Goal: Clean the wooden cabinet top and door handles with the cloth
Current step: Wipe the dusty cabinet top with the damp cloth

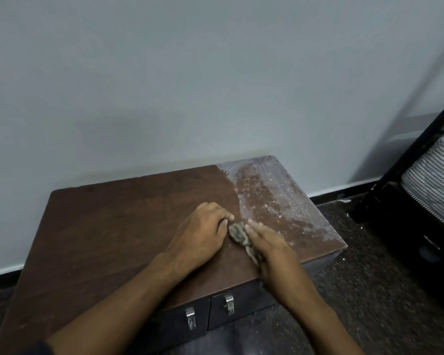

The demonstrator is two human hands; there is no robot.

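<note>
Down on the dark brown wooden cabinet top (108, 226), a flat rectangular slab with a faint grain, both bare hands meet near the middle-right of the surface. Between them lies the cloth (237, 233), a small crumpled grey-green rag with a mottled, lumpy texture, bunched into a strip that runs from the fingertips back toward five o'clock. At nine o'clock of the cloth the left hand (203, 234) rests knuckles-up on the wood, fingers curled in loosely with their tips at the cloth's edge; whether it actually pinches the fabric cannot be told. At four o'clock of the cloth the right hand (269, 248) lies flat and open, fingers straight and together, pressing its inner edge over the rag's tail. Toward one o'clock from the hands, the far right part of the top carries a pale, chalky film (274, 196) of dust speckled with bright flecks, sharply bounded against the clean darker wood. Below the front edge sit two dark doors, each with a small shiny metal handle: one (190, 317) at six o'clock, the other (229, 303) just to its right. A smooth grey wall (190, 73) rises behind, and coarse dark speckled flooring (369, 290) lies at three o'clock
</note>
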